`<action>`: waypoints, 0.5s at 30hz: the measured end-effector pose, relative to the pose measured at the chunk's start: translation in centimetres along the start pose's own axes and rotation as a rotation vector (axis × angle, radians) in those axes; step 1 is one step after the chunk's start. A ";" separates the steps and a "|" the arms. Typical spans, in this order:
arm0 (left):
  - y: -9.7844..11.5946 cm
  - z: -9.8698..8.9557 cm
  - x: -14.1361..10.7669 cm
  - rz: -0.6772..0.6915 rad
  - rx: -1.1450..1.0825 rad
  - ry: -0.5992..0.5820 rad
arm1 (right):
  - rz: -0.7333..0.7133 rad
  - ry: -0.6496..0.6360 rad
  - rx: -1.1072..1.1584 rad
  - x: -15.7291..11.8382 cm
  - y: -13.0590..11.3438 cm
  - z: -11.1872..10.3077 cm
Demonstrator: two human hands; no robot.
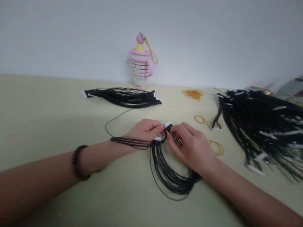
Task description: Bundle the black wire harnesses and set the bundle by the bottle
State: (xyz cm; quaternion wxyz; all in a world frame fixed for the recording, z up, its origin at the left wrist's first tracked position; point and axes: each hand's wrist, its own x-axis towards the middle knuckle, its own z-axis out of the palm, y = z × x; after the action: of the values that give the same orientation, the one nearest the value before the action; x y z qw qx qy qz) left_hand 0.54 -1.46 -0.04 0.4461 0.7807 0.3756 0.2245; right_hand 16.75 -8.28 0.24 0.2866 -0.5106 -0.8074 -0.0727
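A looped bundle of thin black cables (172, 181) with white connectors hangs between my hands over the table. My left hand (148, 130) pinches the bundle's connector ends; one white connector (168, 125) shows at its fingertips and another (157, 138) just below them. Several cable strands run back across my left wrist, and one loose strand curls up beyond it. My right hand (190, 143) has its fingers closed on the cables just right of the upper connector. A dark beaded bracelet (79, 162) circles my left wrist.
Behind my hands lies another black cable bundle (127, 97). A pink and white cup (140, 67) stands by the wall. Yellow rubber bands (193, 93) lie in a pile, with loose ones (199, 119) nearer. A large heap of black cables (260, 116) covers the right side.
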 end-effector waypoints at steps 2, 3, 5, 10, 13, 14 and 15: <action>-0.1 0.1 0.2 -0.001 0.014 0.016 | -0.110 0.120 0.002 0.0 -0.5 -0.5; -0.1 0.2 0.3 -0.008 0.010 0.026 | -0.199 0.142 0.008 0.0 -0.9 -0.6; -0.1 0.2 0.4 -0.033 -0.003 0.053 | -0.367 0.115 0.009 -0.1 -1.8 -0.6; 0.0 0.4 0.4 -0.074 -0.024 0.098 | -0.346 0.098 -0.059 -0.2 -3.5 0.7; 0.1 0.6 0.4 -0.095 -0.025 0.122 | -0.363 0.084 -0.104 0.1 -3.7 1.2; 0.1 0.7 0.4 -0.102 -0.012 0.130 | -0.378 0.072 -0.111 0.2 -3.6 1.2; 0.1 0.7 0.3 -0.103 -0.006 0.133 | -0.393 0.059 -0.111 0.2 -3.5 1.2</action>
State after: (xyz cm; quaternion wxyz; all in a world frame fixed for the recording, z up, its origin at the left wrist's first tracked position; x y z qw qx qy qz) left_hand 1.26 -1.58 -0.27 0.4335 0.7424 0.4433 0.2535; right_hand 13.19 -9.25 0.00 0.2616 -0.3560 -0.8775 -0.1867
